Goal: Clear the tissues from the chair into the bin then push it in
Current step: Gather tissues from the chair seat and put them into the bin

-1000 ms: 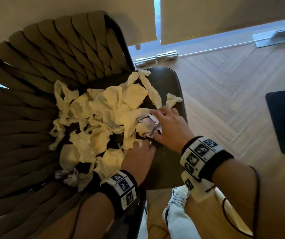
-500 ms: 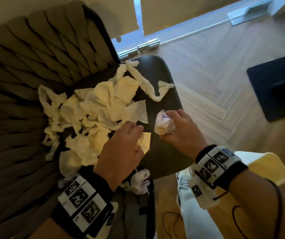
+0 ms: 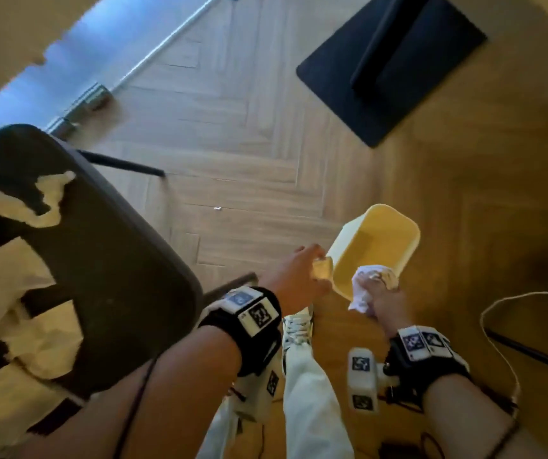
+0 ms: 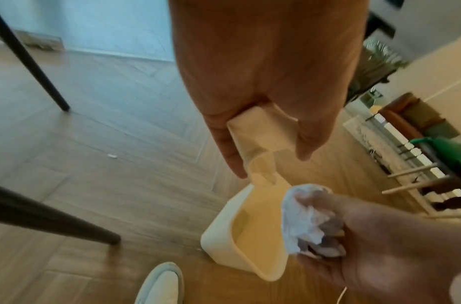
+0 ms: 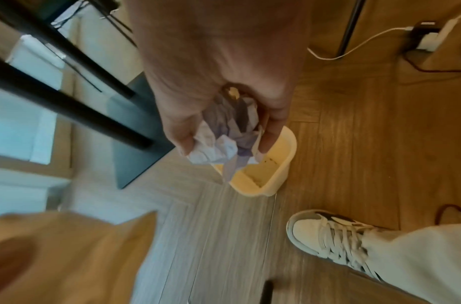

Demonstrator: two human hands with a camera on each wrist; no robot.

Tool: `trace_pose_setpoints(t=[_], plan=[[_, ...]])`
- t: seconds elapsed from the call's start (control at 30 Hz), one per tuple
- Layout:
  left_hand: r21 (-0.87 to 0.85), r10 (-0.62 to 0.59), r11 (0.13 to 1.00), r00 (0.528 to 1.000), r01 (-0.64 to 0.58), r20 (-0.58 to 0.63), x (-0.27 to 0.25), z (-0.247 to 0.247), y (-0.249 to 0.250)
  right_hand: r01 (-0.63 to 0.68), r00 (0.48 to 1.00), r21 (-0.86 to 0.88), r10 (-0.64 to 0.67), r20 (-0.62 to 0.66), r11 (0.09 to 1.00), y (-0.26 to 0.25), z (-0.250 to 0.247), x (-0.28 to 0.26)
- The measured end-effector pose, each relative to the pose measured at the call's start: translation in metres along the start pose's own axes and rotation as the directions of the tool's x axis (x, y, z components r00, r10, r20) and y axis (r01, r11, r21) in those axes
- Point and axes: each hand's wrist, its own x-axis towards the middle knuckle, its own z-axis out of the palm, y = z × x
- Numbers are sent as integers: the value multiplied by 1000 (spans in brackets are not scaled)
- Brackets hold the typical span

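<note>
A yellow bin (image 3: 395,215) stands open on the wooden floor, right of the dark chair (image 3: 117,276). Many cream tissues (image 3: 7,276) lie on the chair seat at the left edge. My left hand (image 3: 302,273) hovers at the bin's left rim and pinches a folded cream tissue (image 4: 258,139) between thumb and fingers. Over the bin's near rim, my right hand (image 3: 382,296) grips a crumpled white tissue (image 5: 219,144). The bin's inside (image 5: 273,164) looks nearly bare in the right wrist view.
A dark mat (image 3: 388,61) lies on the floor beyond the bin. A white cable (image 3: 498,326) loops at the right, near a power strip (image 5: 432,37). My white shoe (image 3: 297,329) stands just short of the bin. Black chair legs (image 4: 29,61) stand to the left.
Both hands have left the chair seat and swung right to the bin, each carrying a tissue. The head view has turned from the seat to the floor and bin.
</note>
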Motion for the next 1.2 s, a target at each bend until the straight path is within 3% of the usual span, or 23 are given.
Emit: trace_pose_setpoints(t=[0.2, 0.33, 0.53, 0.67, 0.8, 0.97, 1.07, 1.13, 1.2], plan=[[10, -19, 1000, 999, 18, 41, 106, 90, 29, -35, 999, 160, 41, -34, 987, 11, -27, 78], [41, -112, 993, 986, 107, 127, 140, 122, 25, -80, 997, 191, 83, -9, 978, 17, -38, 97], [152, -235, 965, 964, 215, 124, 105, 99, -2, -21, 1000, -23, 21, 14, 1000, 5, -37, 69], [104, -239, 967, 970, 234, 38, 39, 49, -15, 149, 973, -171, -114, 198, 974, -22, -11, 18], [20, -284, 958, 958, 285, -49, -41, -21, -24, 373, 864, -256, -233, 446, 892, -65, 37, -54], [96, -331, 932, 930, 349, -161, -140, -99, -70, 622, 641, -236, -312, 702, 747, -104, 118, -144], [312, -383, 831, 881, 460, -278, -184, -127, -120, 734, 520, -226, -315, 794, 641, -114, 163, -184], [417, -408, 733, 838, 537, -362, -202, -136, -157, 787, 466, -235, -300, 832, 571, -117, 187, -202], [442, -468, 670, 802, 596, -371, -209, -138, -193, 842, 421, -249, -295, 858, 478, -117, 207, -212]])
